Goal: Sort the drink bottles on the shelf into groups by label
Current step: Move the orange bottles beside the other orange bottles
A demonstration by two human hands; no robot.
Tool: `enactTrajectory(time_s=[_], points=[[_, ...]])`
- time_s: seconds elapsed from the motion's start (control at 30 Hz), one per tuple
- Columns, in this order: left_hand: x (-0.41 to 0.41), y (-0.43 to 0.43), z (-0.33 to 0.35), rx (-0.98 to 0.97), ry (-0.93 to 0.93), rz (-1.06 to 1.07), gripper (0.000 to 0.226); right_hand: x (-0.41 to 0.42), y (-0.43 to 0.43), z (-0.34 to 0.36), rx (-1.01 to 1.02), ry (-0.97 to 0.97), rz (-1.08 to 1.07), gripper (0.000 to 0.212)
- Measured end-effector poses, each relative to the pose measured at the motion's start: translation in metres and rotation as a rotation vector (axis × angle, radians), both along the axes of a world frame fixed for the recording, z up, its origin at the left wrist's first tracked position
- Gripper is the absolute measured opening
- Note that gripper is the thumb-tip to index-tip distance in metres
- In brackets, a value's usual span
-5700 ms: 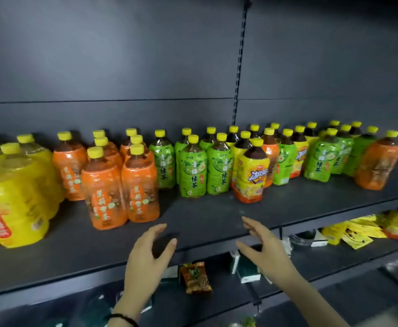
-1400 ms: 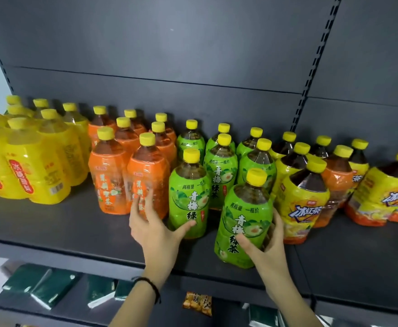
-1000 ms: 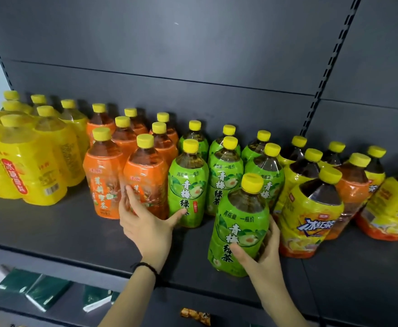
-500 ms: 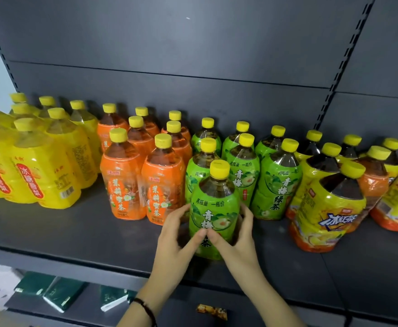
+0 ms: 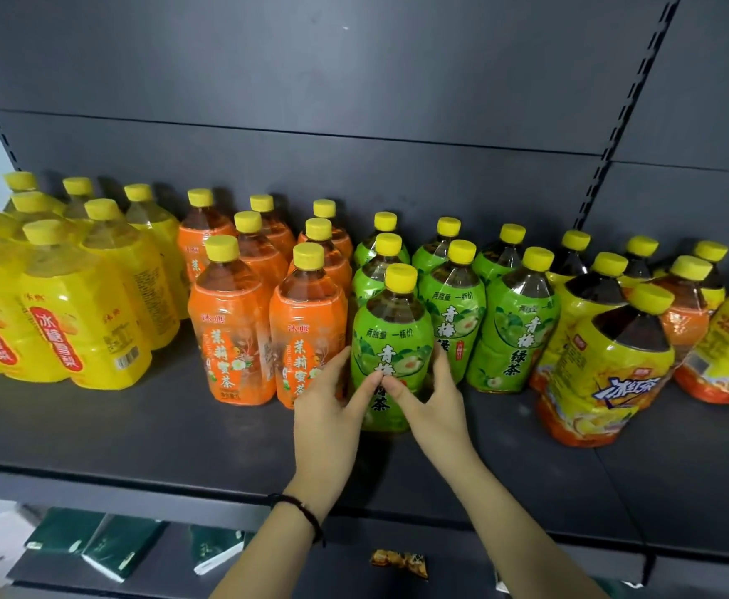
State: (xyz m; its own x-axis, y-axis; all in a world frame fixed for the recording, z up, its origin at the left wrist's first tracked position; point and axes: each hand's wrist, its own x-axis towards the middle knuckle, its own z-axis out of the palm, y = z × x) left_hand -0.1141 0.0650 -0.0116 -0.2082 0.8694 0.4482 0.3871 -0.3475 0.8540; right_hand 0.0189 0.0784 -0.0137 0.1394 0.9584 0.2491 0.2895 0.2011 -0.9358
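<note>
A green-label tea bottle (image 5: 390, 335) with a yellow cap stands upright at the front of the dark shelf (image 5: 138, 434). My left hand (image 5: 326, 408) and my right hand (image 5: 429, 399) clasp its lower half from both sides, fingertips meeting on the label. Behind and to its right stand more green-label bottles (image 5: 514, 330). Orange-label bottles (image 5: 233, 330) are grouped directly to its left, touching my left hand. Pale yellow-label bottles (image 5: 73, 313) fill the far left. Dark-tea bottles with yellow labels (image 5: 604, 373) stand at the right, with an orange-label bottle (image 5: 686, 313) among them.
The grey back panel (image 5: 354, 80) rises behind the bottles, with a slotted upright (image 5: 609, 136) at the right. The lower shelf holds green packets (image 5: 120, 546) and a small snack packet (image 5: 399, 563). Bare shelf lies in front of the bottles.
My right hand carried the green-label bottle leftward to the spot beside the orange-label bottles. My left hand left the orange bottle and came onto the green one. Both now hold it.
</note>
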Motion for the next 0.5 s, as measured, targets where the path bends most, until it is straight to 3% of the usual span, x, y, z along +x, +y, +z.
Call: enactTrajectory(time_s=[0.13, 0.27, 0.37, 0.5], points=[[-0.009, -0.015, 0.002, 0.058, 0.093, 0.235, 0.034, -0.006, -0.002, 0.001, 0.021, -0.050, -0.049, 0.092], [-0.035, -0.008, -0.002, 0.016, 0.039, 0.390, 0.059, -0.015, -0.013, -0.005, 0.065, 0.059, -0.066, 0.091], [-0.047, 0.004, -0.004, -0.051, 0.066, 0.388, 0.071, -0.013, -0.015, -0.013, 0.082, 0.071, -0.068, 0.088], [-0.048, 0.008, -0.005, -0.047, 0.065, 0.334, 0.067, -0.015, -0.007, -0.016, 0.090, 0.039, -0.085, 0.085]])
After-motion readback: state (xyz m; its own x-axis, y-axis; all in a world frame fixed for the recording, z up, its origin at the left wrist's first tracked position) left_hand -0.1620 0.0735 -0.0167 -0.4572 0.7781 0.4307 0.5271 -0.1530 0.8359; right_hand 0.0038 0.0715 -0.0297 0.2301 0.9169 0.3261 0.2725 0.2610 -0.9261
